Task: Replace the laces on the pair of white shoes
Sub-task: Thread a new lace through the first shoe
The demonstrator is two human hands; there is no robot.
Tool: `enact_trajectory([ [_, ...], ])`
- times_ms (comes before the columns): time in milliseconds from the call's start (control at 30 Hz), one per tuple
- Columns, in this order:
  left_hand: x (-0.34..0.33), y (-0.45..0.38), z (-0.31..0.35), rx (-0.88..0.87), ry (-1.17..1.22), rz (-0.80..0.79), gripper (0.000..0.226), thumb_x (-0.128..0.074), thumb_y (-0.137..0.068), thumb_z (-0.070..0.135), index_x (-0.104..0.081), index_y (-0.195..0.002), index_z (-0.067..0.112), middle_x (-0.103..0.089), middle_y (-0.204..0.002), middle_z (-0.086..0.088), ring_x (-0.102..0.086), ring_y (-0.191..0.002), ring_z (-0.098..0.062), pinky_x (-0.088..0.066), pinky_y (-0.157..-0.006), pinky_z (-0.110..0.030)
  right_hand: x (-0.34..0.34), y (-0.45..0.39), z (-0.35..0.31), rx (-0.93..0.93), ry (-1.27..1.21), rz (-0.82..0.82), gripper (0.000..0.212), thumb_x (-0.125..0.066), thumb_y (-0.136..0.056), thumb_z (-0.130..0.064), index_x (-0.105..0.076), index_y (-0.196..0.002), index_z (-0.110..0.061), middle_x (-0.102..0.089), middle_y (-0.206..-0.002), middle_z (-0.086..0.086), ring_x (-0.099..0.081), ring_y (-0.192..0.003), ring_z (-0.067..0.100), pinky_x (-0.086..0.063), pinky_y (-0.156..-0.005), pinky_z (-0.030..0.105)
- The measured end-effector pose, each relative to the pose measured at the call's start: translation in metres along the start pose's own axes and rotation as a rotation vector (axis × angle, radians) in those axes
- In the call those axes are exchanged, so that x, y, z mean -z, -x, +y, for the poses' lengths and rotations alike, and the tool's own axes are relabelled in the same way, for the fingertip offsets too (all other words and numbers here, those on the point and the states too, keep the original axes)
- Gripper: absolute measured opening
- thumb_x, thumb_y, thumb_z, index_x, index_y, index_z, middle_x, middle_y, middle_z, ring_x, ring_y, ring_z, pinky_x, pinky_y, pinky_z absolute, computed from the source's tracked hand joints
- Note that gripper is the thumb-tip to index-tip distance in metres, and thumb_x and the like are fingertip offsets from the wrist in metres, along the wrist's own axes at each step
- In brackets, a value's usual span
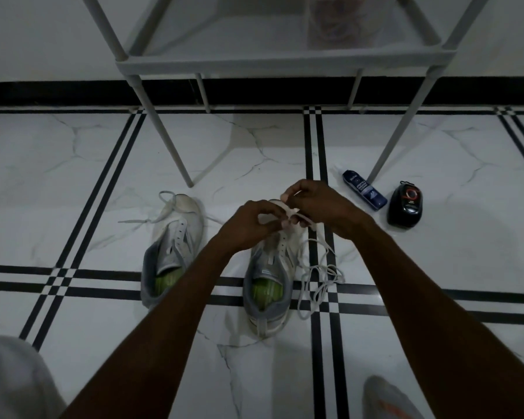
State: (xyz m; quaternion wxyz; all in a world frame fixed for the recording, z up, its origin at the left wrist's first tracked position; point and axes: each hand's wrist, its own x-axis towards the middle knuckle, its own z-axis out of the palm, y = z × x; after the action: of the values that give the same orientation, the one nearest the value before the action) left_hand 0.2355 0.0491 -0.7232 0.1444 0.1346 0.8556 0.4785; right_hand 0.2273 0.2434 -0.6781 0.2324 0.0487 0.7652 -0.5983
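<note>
Two white shoes with grey heels and green insoles stand on the tiled floor, toes pointing away from me. The left shoe (176,246) has a loose lace (152,219) trailing off its toe. Over the toe end of the right shoe (268,285), my left hand (248,223) and my right hand (315,204) both pinch a white lace (291,211) between their fingertips. The rest of that lace (318,279) lies in loops on the floor to the right of the shoe. My hands hide the shoe's toe and upper eyelets.
A grey shelf rack (285,60) stands just beyond the shoes, with one leg (176,152) near the left shoe. A blue bottle (364,190) and a black polish container (406,204) lie at the right. My knees show at the bottom corners.
</note>
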Motion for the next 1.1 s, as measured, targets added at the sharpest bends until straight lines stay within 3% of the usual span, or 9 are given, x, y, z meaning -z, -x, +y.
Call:
enact_trajectory([
  [200,0.021,0.011,-0.033,0.234,0.076,0.524,0.016,-0.071,-0.090,0.004,-0.072,-0.086,0.020,-0.073,-0.091,0.001,-0.070,-0.088,-0.016,-0.057,-0.093,-0.034,0.023,0.001,-0.006,0.071,0.212,0.020,0.021,-0.074,-0.088,-0.020,-0.069,-0.100,-0.004,-0.070,-0.079,0.006,-0.062,-0.064,0.014,-0.051,-0.058,0.029],
  [267,0.022,0.014,-0.035,0.214,0.083,0.455,0.018,-0.073,-0.091,0.010,-0.069,-0.107,0.017,-0.070,-0.112,-0.001,-0.065,-0.101,-0.015,-0.055,-0.097,-0.042,0.024,0.001,-0.007,0.078,0.171,0.007,0.018,-0.074,-0.088,-0.017,-0.071,-0.099,-0.003,-0.070,-0.078,0.010,-0.061,-0.067,0.016,-0.050,-0.060,0.029],
  [367,0.014,0.009,-0.009,0.039,0.099,0.190,0.049,-0.077,-0.090,0.025,-0.060,-0.135,0.022,-0.059,-0.136,0.009,-0.052,-0.119,0.005,-0.047,-0.094,-0.014,0.014,0.000,-0.010,0.097,0.060,-0.032,0.020,-0.075,-0.086,-0.015,-0.070,-0.100,0.000,-0.069,-0.086,0.021,-0.061,-0.070,0.017,-0.050,-0.063,0.028],
  [467,0.009,-0.001,0.011,-0.070,0.021,0.062,0.029,-0.077,-0.088,0.032,-0.075,-0.113,0.018,-0.074,-0.112,0.006,-0.067,-0.105,-0.001,-0.051,-0.090,-0.020,0.008,-0.003,-0.011,0.123,0.028,-0.032,0.026,-0.077,-0.084,-0.014,-0.069,-0.100,0.005,-0.069,-0.086,0.022,-0.061,-0.069,0.018,-0.049,-0.061,0.027],
  [567,0.028,-0.001,-0.003,-0.004,0.014,0.381,0.012,-0.067,-0.095,0.012,-0.079,-0.096,0.009,-0.078,-0.095,-0.010,-0.072,-0.089,-0.008,-0.058,-0.084,-0.027,0.017,-0.003,-0.009,0.100,0.074,0.001,0.027,-0.079,-0.083,-0.020,-0.070,-0.098,0.001,-0.071,-0.085,0.020,-0.062,-0.070,0.019,-0.051,-0.064,0.031],
  [700,0.070,0.015,-0.038,0.504,-0.013,0.757,0.027,-0.074,-0.090,0.033,-0.080,-0.106,0.012,-0.076,-0.108,-0.014,-0.070,-0.107,-0.026,-0.053,-0.099,-0.034,0.031,0.003,-0.005,0.081,0.140,-0.027,0.024,-0.080,-0.083,-0.023,-0.072,-0.096,-0.004,-0.072,-0.079,0.010,-0.060,-0.069,0.013,-0.048,-0.062,0.025],
  [800,0.067,0.017,-0.040,0.537,0.030,0.529,0.050,-0.081,-0.085,0.016,-0.066,-0.131,0.006,-0.068,-0.124,-0.013,-0.063,-0.118,-0.026,-0.046,-0.096,-0.027,0.028,0.002,-0.005,0.089,0.123,-0.028,0.024,-0.080,-0.082,-0.021,-0.072,-0.096,-0.003,-0.072,-0.085,0.015,-0.061,-0.072,0.013,-0.048,-0.067,0.030],
  [933,0.043,0.008,-0.012,0.127,-0.078,0.084,0.090,-0.095,-0.066,0.026,-0.052,-0.145,0.019,-0.054,-0.142,0.002,-0.050,-0.130,-0.011,-0.042,-0.105,-0.025,0.012,-0.003,-0.010,0.141,0.118,-0.019,0.024,-0.080,-0.083,-0.020,-0.072,-0.095,-0.002,-0.070,-0.073,0.004,-0.061,-0.062,0.005,-0.048,-0.061,0.026],
  [1100,0.031,0.002,0.012,-0.089,-0.067,0.120,0.012,-0.076,-0.090,0.021,-0.079,-0.100,0.015,-0.078,-0.090,0.004,-0.072,-0.090,-0.007,-0.053,-0.080,-0.026,0.000,-0.007,-0.013,0.184,0.090,0.044,0.029,-0.083,-0.080,-0.025,-0.070,-0.092,-0.002,-0.073,-0.075,0.007,-0.066,-0.065,0.009,-0.052,-0.061,0.024],
])
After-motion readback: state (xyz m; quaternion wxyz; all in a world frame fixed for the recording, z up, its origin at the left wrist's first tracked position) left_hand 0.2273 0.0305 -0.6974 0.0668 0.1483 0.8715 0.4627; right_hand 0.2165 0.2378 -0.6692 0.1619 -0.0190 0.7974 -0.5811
